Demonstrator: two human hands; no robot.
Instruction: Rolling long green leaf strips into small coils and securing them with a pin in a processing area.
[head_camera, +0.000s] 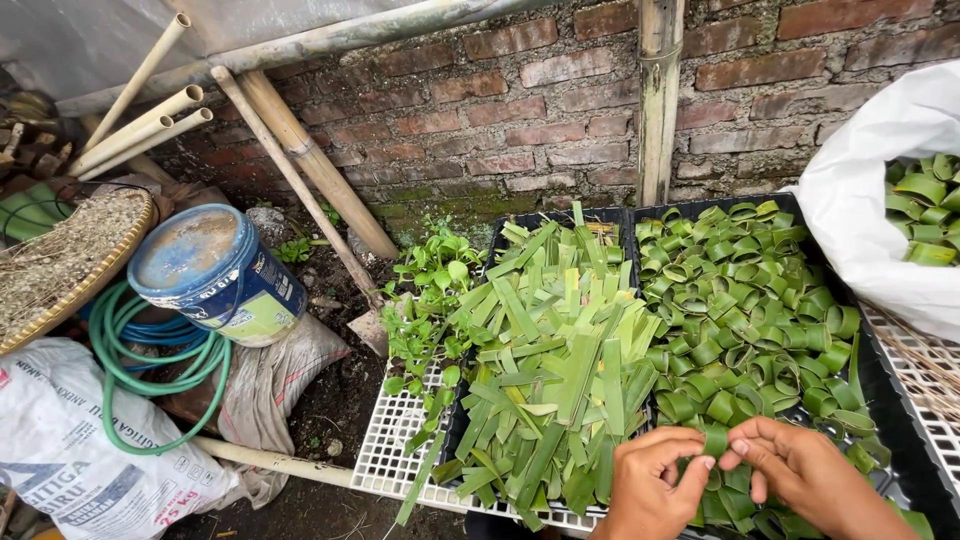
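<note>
At the near edge of the black tray, I have both hands together over the heap of rolled leaf rings. My left hand and my right hand pinch one green leaf strip between their fingertips, each hand closed narrowly on it, with the strip bent between thumbs and forefingers just above the rings. Whether the coil is already closed I cannot tell; the fingers hide its ends.

Just to the left lies the pile of flat cut leaf strips in its own black tray, resting on a white plastic grid. A white sack holding more rings stands at the far right. Beyond the trays are the brick wall, a blue paint bucket and a green hose.

I judge the main risk to be the strip springing open: the leaf looks stiff, and a loosened pinch would let it unroll or drop among the finished rings, where it would be hard to pick out. Folding too sharply could also crack it along the grain.
</note>
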